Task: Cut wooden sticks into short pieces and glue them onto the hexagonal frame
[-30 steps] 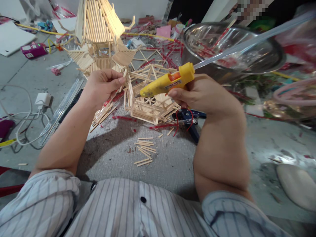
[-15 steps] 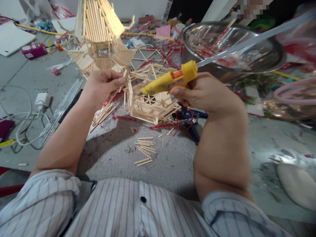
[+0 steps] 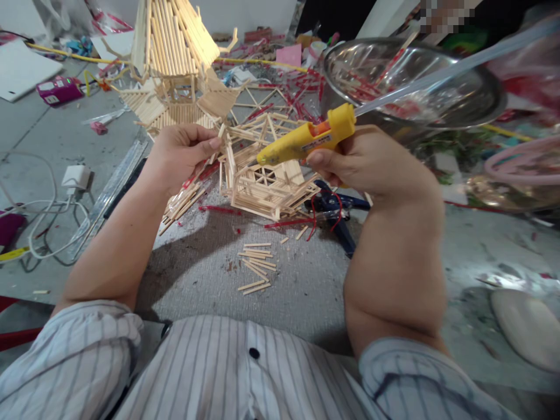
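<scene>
In my right hand [image 3: 350, 157] is a yellow hot glue gun [image 3: 306, 140], with a long clear glue stick [image 3: 420, 81] running out of its back. Its nozzle points left, over a wooden-stick frame [image 3: 258, 204] built of thin pale sticks. My left hand [image 3: 186, 151] pinches a short wooden stick [image 3: 221, 130] at the left side of that frame. Behind the left hand rises a tower-like wooden-stick model [image 3: 175, 52] with sloped roofs. Several short loose sticks [image 3: 258, 262] lie on the grey surface in front of the frame.
A steel bowl [image 3: 485, 93] holding red and clear scraps stands at the back right. Dark blue pliers [image 3: 336, 216] lie right of the frame. More sticks [image 3: 186, 204] lie under my left wrist. At left are a white charger [image 3: 76, 177] with cable and a purple box [image 3: 59, 90].
My right hand and the glue gun have shifted slightly right, taking the nozzle a little away from the left hand. My left hand keeps its place.
</scene>
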Action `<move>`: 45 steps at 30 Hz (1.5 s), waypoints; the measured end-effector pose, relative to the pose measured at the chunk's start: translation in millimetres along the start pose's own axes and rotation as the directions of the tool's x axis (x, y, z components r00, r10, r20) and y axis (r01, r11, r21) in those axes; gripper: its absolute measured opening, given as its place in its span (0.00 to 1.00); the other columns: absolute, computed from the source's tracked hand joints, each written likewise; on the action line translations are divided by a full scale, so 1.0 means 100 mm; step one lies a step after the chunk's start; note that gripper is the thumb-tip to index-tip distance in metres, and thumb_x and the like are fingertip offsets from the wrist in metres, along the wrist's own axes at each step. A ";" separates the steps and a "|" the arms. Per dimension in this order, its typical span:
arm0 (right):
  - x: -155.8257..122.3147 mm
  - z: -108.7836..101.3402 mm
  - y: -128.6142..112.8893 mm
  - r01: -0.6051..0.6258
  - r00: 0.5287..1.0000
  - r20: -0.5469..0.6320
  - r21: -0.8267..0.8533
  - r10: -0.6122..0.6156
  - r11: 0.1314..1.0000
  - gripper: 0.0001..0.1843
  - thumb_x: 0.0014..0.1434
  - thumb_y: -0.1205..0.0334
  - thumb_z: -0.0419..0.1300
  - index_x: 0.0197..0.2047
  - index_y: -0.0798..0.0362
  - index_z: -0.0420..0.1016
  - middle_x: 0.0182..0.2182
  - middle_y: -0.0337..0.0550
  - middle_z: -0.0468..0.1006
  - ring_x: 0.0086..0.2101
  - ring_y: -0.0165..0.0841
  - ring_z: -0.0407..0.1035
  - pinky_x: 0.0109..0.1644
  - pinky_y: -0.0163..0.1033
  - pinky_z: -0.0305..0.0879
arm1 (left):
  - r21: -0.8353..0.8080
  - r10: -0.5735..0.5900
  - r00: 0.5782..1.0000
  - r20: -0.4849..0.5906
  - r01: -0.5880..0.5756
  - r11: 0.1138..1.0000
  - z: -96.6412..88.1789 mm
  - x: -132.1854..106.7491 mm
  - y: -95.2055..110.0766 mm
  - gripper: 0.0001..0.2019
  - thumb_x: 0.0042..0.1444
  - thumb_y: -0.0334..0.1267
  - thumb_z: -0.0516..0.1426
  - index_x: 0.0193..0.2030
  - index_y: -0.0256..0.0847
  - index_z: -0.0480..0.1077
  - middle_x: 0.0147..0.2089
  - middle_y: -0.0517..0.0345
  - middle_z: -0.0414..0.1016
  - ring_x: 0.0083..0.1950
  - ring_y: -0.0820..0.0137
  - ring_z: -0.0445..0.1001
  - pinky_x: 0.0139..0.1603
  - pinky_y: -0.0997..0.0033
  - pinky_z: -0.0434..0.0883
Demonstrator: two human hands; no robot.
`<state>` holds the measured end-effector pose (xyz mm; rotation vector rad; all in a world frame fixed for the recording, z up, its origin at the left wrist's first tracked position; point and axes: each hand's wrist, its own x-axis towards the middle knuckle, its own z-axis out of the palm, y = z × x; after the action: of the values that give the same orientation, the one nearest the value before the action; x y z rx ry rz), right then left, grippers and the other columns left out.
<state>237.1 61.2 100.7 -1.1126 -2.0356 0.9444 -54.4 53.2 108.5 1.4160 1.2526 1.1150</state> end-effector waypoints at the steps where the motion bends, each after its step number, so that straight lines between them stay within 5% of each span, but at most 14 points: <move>1: 0.00 0.00 0.01 -0.005 1.000 0.000 0.013 0.005 1.000 0.28 0.59 0.40 0.65 0.21 0.52 0.65 0.16 0.36 0.60 0.21 0.26 0.60 0.22 0.35 0.51 | 0.003 -0.002 1.000 -0.001 0.002 1.000 0.01 -0.01 0.01 0.13 0.60 0.23 0.59 0.26 0.41 0.71 0.14 0.70 0.60 0.14 0.82 0.52 0.16 0.70 0.41; 20: 0.00 0.00 -0.08 -0.031 0.999 -0.024 0.029 0.032 0.999 0.30 0.56 0.38 0.67 0.19 0.51 0.63 0.13 0.33 0.58 0.16 0.22 0.53 0.17 0.33 0.46 | 0.025 0.029 1.000 0.006 -0.029 0.999 -0.02 0.04 -0.08 0.09 0.55 0.35 0.66 0.27 0.44 0.71 0.15 0.70 0.59 0.16 0.80 0.50 0.19 0.65 0.39; 28: 0.00 -0.02 -0.05 -0.029 0.999 -0.033 0.082 0.032 0.996 0.26 0.58 0.46 0.68 0.19 0.52 0.64 0.14 0.34 0.58 0.17 0.21 0.53 0.17 0.33 0.43 | 0.029 0.047 0.999 0.016 -0.047 0.998 -0.05 0.06 -0.12 0.08 0.55 0.34 0.65 0.28 0.44 0.71 0.14 0.69 0.61 0.16 0.80 0.51 0.19 0.64 0.40; 36: 0.00 -0.02 -0.14 -0.038 0.997 -0.067 -0.037 0.036 0.999 0.33 0.54 0.37 0.68 0.14 0.51 0.60 0.12 0.35 0.58 0.16 0.22 0.50 0.18 0.36 0.43 | 0.051 0.045 0.999 0.015 -0.046 0.998 -0.06 0.06 -0.14 0.10 0.53 0.41 0.68 0.28 0.45 0.71 0.15 0.70 0.61 0.17 0.81 0.52 0.19 0.65 0.41; 45: 0.00 -0.04 -0.06 -0.034 0.998 -0.048 -0.038 0.032 0.999 0.32 0.59 0.39 0.65 0.17 0.52 0.61 0.13 0.35 0.58 0.17 0.22 0.50 0.18 0.34 0.43 | 0.040 0.030 1.000 0.007 -0.030 0.999 -0.05 0.04 -0.11 0.07 0.53 0.34 0.66 0.28 0.45 0.73 0.14 0.69 0.61 0.16 0.80 0.52 0.19 0.66 0.41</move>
<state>237.6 59.7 108.0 -1.1819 -2.0103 0.8901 -60.8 58.6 98.7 1.4717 1.2595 1.1105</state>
